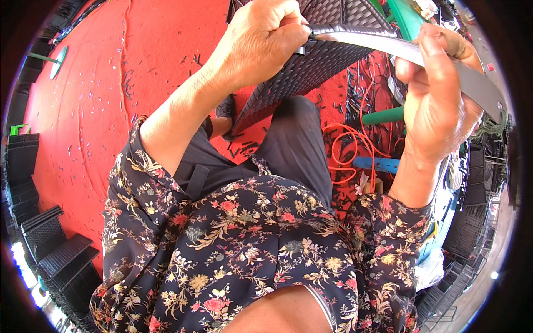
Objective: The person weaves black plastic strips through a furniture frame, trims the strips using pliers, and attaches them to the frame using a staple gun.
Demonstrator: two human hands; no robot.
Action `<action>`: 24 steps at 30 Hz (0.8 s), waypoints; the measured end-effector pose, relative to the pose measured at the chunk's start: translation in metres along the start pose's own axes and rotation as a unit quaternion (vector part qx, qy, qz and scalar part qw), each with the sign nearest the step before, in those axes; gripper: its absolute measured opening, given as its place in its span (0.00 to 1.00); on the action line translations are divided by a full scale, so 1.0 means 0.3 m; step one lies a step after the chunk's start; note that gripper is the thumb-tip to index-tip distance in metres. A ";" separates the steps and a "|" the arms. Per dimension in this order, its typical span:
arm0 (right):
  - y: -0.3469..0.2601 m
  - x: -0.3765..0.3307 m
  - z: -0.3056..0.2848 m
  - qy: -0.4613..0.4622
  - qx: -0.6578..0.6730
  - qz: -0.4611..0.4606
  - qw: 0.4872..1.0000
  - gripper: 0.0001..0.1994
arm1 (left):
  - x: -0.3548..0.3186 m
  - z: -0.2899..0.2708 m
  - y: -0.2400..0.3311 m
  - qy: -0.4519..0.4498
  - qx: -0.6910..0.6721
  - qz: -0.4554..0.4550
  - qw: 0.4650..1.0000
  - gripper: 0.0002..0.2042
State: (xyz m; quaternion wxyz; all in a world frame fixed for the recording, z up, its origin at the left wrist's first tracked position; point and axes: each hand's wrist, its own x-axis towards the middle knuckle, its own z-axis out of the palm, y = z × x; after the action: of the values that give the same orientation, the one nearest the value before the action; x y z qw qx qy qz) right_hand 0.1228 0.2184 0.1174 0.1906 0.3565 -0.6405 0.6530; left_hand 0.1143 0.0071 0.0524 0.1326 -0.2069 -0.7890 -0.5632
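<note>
My left hand [261,41] is closed on the top edge of a dark woven rattan panel [302,69] that leans against my knees. It pinches the near end of a flat grey weaving strip [388,47]. That strip runs to the right, where my right hand [438,94] grips it in a fist and holds it taut. The strip's far end [488,94] passes beyond my right hand toward the picture's edge. Both forearms come out of floral-print sleeves.
A red floor [83,111] is strewn with short dark offcuts. An orange cord [347,147] coils by my right leg, beside a green leg [383,115] and a blue bar [377,164]. Dark woven pieces [55,250] are stacked at lower left, more at right.
</note>
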 end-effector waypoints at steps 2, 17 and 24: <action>-0.012 -0.003 0.035 0.018 -0.051 -0.024 0.998 0.07 | 0.000 0.000 0.007 0.003 -0.008 0.000 1.000 0.09; 0.086 0.251 0.086 -0.201 -0.040 0.001 0.979 0.15 | -0.002 0.008 -0.003 0.025 0.028 -0.017 0.999 0.05; 0.195 0.320 0.028 -0.200 -0.379 -0.420 0.800 0.06 | -0.004 0.019 0.027 0.028 0.066 -0.052 0.996 0.07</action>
State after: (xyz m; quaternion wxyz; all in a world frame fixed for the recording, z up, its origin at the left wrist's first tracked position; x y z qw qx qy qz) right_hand 0.0188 0.1840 0.1439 0.4338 0.6127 -0.6482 0.1276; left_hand 0.1194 0.0143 0.0566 0.1382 -0.1408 -0.8299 -0.5218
